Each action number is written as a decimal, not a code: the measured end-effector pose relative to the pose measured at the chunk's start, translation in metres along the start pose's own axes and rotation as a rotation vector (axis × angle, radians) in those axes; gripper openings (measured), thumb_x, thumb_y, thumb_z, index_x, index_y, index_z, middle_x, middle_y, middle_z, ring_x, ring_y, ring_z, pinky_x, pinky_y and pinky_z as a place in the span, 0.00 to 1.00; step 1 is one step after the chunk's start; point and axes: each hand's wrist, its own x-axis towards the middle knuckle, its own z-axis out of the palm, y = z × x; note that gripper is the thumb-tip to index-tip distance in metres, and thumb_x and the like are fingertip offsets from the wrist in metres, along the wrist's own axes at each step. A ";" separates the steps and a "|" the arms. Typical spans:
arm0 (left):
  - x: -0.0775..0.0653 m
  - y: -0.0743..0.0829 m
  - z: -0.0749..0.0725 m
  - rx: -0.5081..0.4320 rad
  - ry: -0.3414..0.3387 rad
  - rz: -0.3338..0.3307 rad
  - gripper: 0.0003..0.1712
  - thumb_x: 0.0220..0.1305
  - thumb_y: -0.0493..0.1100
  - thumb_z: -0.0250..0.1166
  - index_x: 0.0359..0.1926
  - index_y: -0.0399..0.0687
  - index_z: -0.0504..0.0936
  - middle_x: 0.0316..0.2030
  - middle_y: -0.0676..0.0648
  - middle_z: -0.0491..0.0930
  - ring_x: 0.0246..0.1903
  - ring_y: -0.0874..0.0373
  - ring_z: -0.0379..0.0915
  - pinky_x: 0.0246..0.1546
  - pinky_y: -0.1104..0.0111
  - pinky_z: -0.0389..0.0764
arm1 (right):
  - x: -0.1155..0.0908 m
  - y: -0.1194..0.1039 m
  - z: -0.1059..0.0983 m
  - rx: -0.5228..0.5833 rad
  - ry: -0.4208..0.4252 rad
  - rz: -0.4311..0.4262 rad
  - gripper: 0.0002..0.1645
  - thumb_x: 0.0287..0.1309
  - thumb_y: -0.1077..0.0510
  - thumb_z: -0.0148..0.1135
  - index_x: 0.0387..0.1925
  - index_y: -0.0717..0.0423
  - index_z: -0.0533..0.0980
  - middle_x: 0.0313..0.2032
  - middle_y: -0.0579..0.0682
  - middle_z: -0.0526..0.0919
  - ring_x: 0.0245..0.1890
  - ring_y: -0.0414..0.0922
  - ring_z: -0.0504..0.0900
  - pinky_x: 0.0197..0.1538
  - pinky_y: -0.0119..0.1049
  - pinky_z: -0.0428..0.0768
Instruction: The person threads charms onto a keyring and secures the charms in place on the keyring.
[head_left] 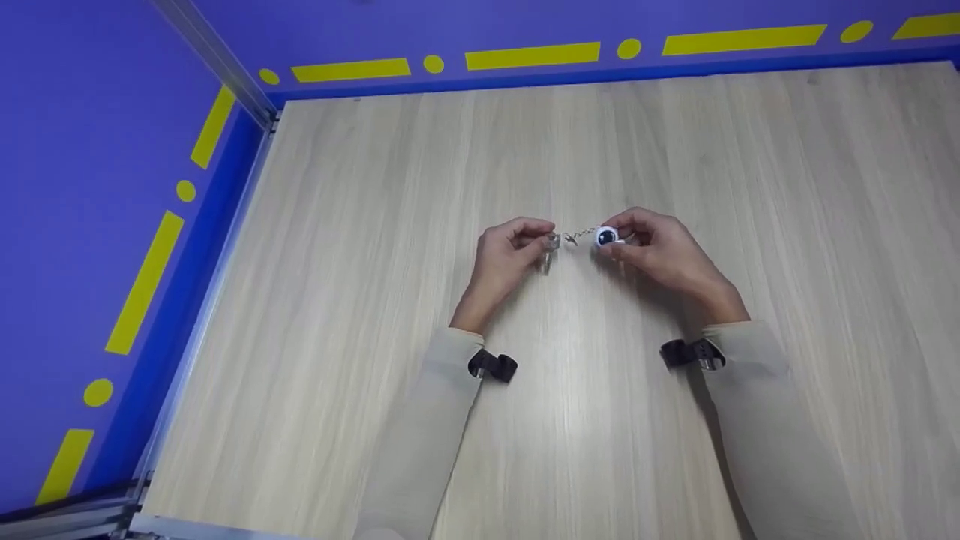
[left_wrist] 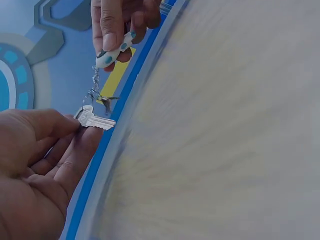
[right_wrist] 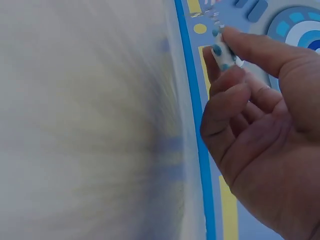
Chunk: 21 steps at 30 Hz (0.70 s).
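Note:
Between thumb and fingers, my left hand [head_left: 506, 255] pinches a silver key [left_wrist: 98, 121], whose toothed blade sticks out to the right in the left wrist view. My right hand [head_left: 664, 244] pinches a small white keychain charm [right_wrist: 223, 55] with teal spots. In the head view a dark round disc shows on the charm's face. A short silver chain [left_wrist: 96, 79] and a thin ring link charm and key, spanning the gap between the hands. Beside the ring hangs a small pointed metal piece [left_wrist: 106, 103], too small to make out. Both hands are held over the wooden table.
The pale wood-grain table [head_left: 360, 225] spreads under both arms. Blue panels with yellow bars [head_left: 532, 56] stand along its back and left sides, joined by a metal corner post [head_left: 225, 60]. Black straps [head_left: 493, 365] sit on both wrists over beige sleeves.

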 end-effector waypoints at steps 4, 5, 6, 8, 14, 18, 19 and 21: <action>0.000 -0.003 0.001 0.037 0.017 -0.036 0.08 0.70 0.27 0.68 0.47 0.32 0.89 0.40 0.43 0.89 0.37 0.57 0.87 0.39 0.70 0.88 | 0.001 0.002 0.003 -0.009 0.016 0.030 0.17 0.67 0.61 0.74 0.52 0.65 0.81 0.41 0.56 0.83 0.34 0.42 0.80 0.32 0.28 0.82; 0.000 -0.003 0.001 0.056 0.021 -0.043 0.08 0.70 0.27 0.68 0.47 0.33 0.89 0.39 0.44 0.89 0.36 0.58 0.87 0.39 0.70 0.88 | 0.001 0.003 0.004 0.013 0.006 0.045 0.18 0.67 0.61 0.73 0.53 0.66 0.80 0.41 0.56 0.83 0.34 0.42 0.81 0.33 0.29 0.84; -0.001 -0.004 0.001 0.080 0.023 -0.046 0.08 0.70 0.28 0.68 0.47 0.33 0.90 0.38 0.44 0.89 0.35 0.59 0.86 0.38 0.71 0.88 | 0.002 0.003 0.005 0.037 -0.007 0.062 0.18 0.68 0.62 0.73 0.53 0.68 0.79 0.42 0.57 0.83 0.33 0.42 0.82 0.34 0.30 0.86; -0.001 -0.005 0.001 0.118 0.026 -0.051 0.07 0.69 0.29 0.69 0.45 0.35 0.90 0.36 0.46 0.89 0.33 0.61 0.84 0.36 0.72 0.87 | 0.002 0.004 0.005 0.106 -0.038 0.104 0.18 0.69 0.64 0.71 0.54 0.70 0.78 0.42 0.59 0.83 0.32 0.42 0.85 0.37 0.35 0.89; -0.001 -0.008 0.000 0.176 0.027 -0.077 0.06 0.67 0.32 0.71 0.43 0.38 0.92 0.33 0.49 0.89 0.30 0.63 0.82 0.33 0.74 0.85 | 0.003 0.009 0.006 0.179 -0.066 0.158 0.13 0.72 0.66 0.66 0.51 0.72 0.76 0.41 0.62 0.84 0.31 0.45 0.88 0.40 0.39 0.91; -0.001 -0.008 0.000 0.208 0.028 -0.094 0.06 0.66 0.33 0.72 0.43 0.38 0.92 0.33 0.49 0.89 0.30 0.63 0.83 0.33 0.74 0.84 | 0.003 0.010 0.006 0.154 -0.057 0.148 0.10 0.72 0.64 0.66 0.47 0.70 0.78 0.37 0.61 0.85 0.29 0.44 0.87 0.37 0.40 0.91; -0.001 -0.008 0.000 0.222 0.030 -0.092 0.06 0.66 0.33 0.72 0.42 0.38 0.92 0.32 0.49 0.89 0.31 0.63 0.83 0.34 0.74 0.84 | 0.002 0.009 0.006 0.145 -0.054 0.149 0.10 0.72 0.64 0.67 0.46 0.70 0.78 0.37 0.60 0.85 0.28 0.44 0.86 0.36 0.39 0.91; 0.000 -0.008 0.001 0.254 0.031 -0.085 0.05 0.65 0.34 0.73 0.41 0.39 0.92 0.32 0.50 0.89 0.31 0.63 0.83 0.34 0.75 0.83 | 0.002 0.008 0.006 0.107 -0.046 0.154 0.10 0.72 0.64 0.67 0.45 0.69 0.78 0.35 0.59 0.84 0.27 0.44 0.84 0.34 0.38 0.90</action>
